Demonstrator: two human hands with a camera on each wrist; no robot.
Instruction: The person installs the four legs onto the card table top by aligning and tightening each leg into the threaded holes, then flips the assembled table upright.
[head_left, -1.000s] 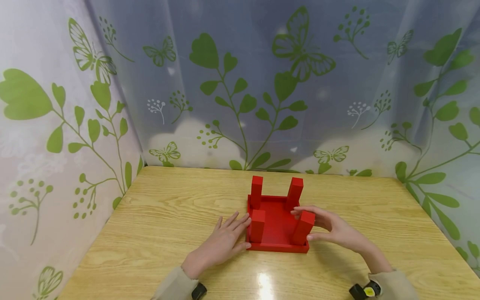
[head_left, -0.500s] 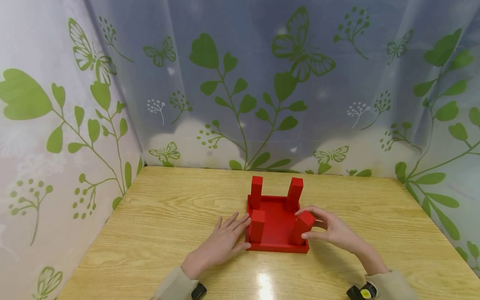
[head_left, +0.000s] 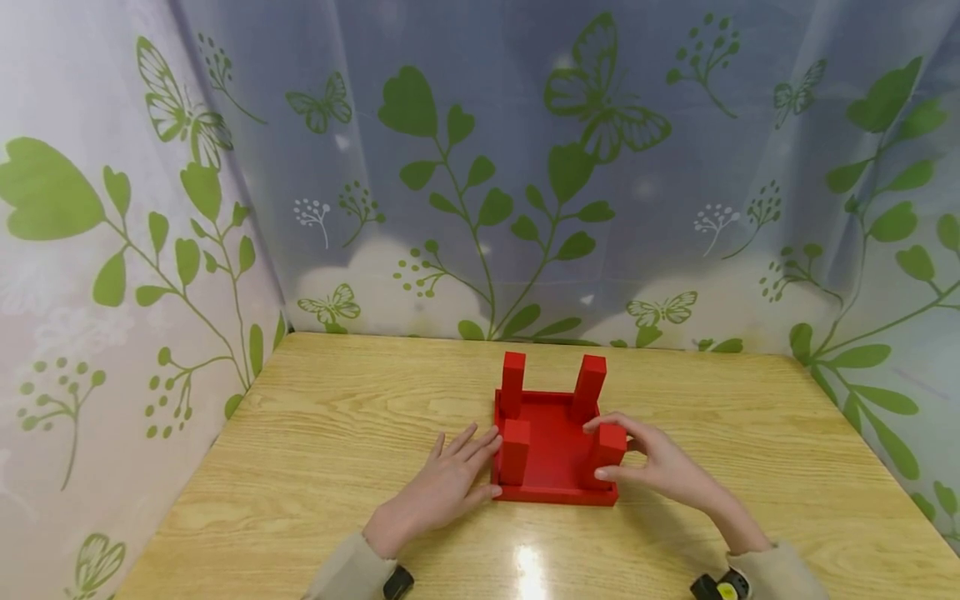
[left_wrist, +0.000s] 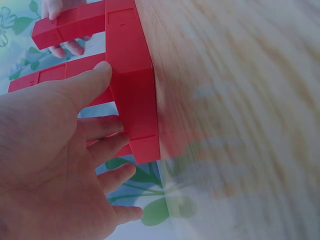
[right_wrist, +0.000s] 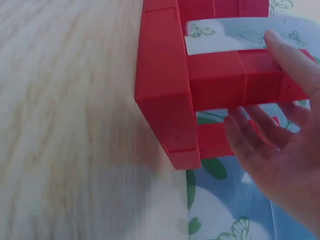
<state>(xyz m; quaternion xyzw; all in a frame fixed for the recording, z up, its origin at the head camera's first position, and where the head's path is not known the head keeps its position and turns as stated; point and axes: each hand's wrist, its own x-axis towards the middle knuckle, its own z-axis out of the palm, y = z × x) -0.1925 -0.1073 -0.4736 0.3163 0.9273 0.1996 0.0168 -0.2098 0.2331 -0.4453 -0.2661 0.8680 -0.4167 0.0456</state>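
A shallow red square tray-like base (head_left: 555, 454) lies on the table with an upright red post at each corner, like a small upside-down table. My right hand (head_left: 663, 468) grips the near right post (head_left: 611, 450), thumb on its near side and fingers round the far side. The right wrist view shows that post (right_wrist: 217, 82) standing out from the base between thumb and fingers. My left hand (head_left: 435, 500) has its fingers spread and straight; their tips touch the left side of the base, near the near left post (head_left: 515, 454).
The other two posts, far left (head_left: 513, 383) and far right (head_left: 589, 387), stand at the back corners. Around the base lies the wooden table (head_left: 337, 417). A curtain (head_left: 480, 208) with leaves and butterflies rises behind its far edge.
My right hand has moved a little left and taken hold of the near right post. The post's top turned, then came straighter and shifted slightly left. My left hand has stayed put.
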